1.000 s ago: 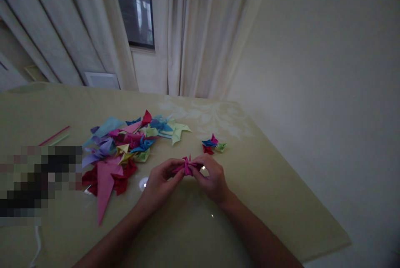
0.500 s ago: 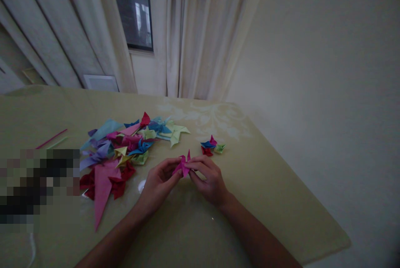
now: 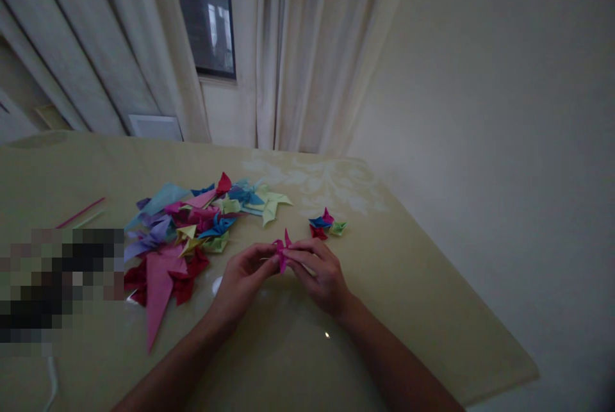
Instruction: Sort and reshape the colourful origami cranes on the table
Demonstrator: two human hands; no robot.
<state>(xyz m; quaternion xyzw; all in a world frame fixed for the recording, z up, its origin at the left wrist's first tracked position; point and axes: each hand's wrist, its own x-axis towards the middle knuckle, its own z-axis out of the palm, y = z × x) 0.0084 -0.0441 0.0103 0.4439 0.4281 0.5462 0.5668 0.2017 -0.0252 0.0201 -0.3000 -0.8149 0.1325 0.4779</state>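
Note:
A small magenta origami figure (image 3: pixel 282 257), folded with several points, is held above the table between both hands. My left hand (image 3: pixel 243 274) pinches its left side between thumb and fingers. From the other side, my right hand (image 3: pixel 321 274) grips it with the fingertips. Part of the paper is hidden behind the fingers. To the left lies a heap of folded paper pieces (image 3: pixel 196 216) in pink, red, blue, purple, yellow and pale green. Just beyond my right hand sits a small cluster of folded paper (image 3: pixel 327 223) in blue, magenta, green and red.
A light tablecloth (image 3: pixel 423 309) covers the table, whose right edge slants down towards me. Thin pink and green sticks (image 3: pixel 81 212) lie at the left near a blurred dark patch. Curtains (image 3: pixel 317 53) and a window (image 3: pixel 204 11) stand behind, a wall (image 3: pixel 519 111) to the right.
The magenta figure has turned a little between my fingers, so it looks narrower and its upper point leans left. Both hands stay nearly in place.

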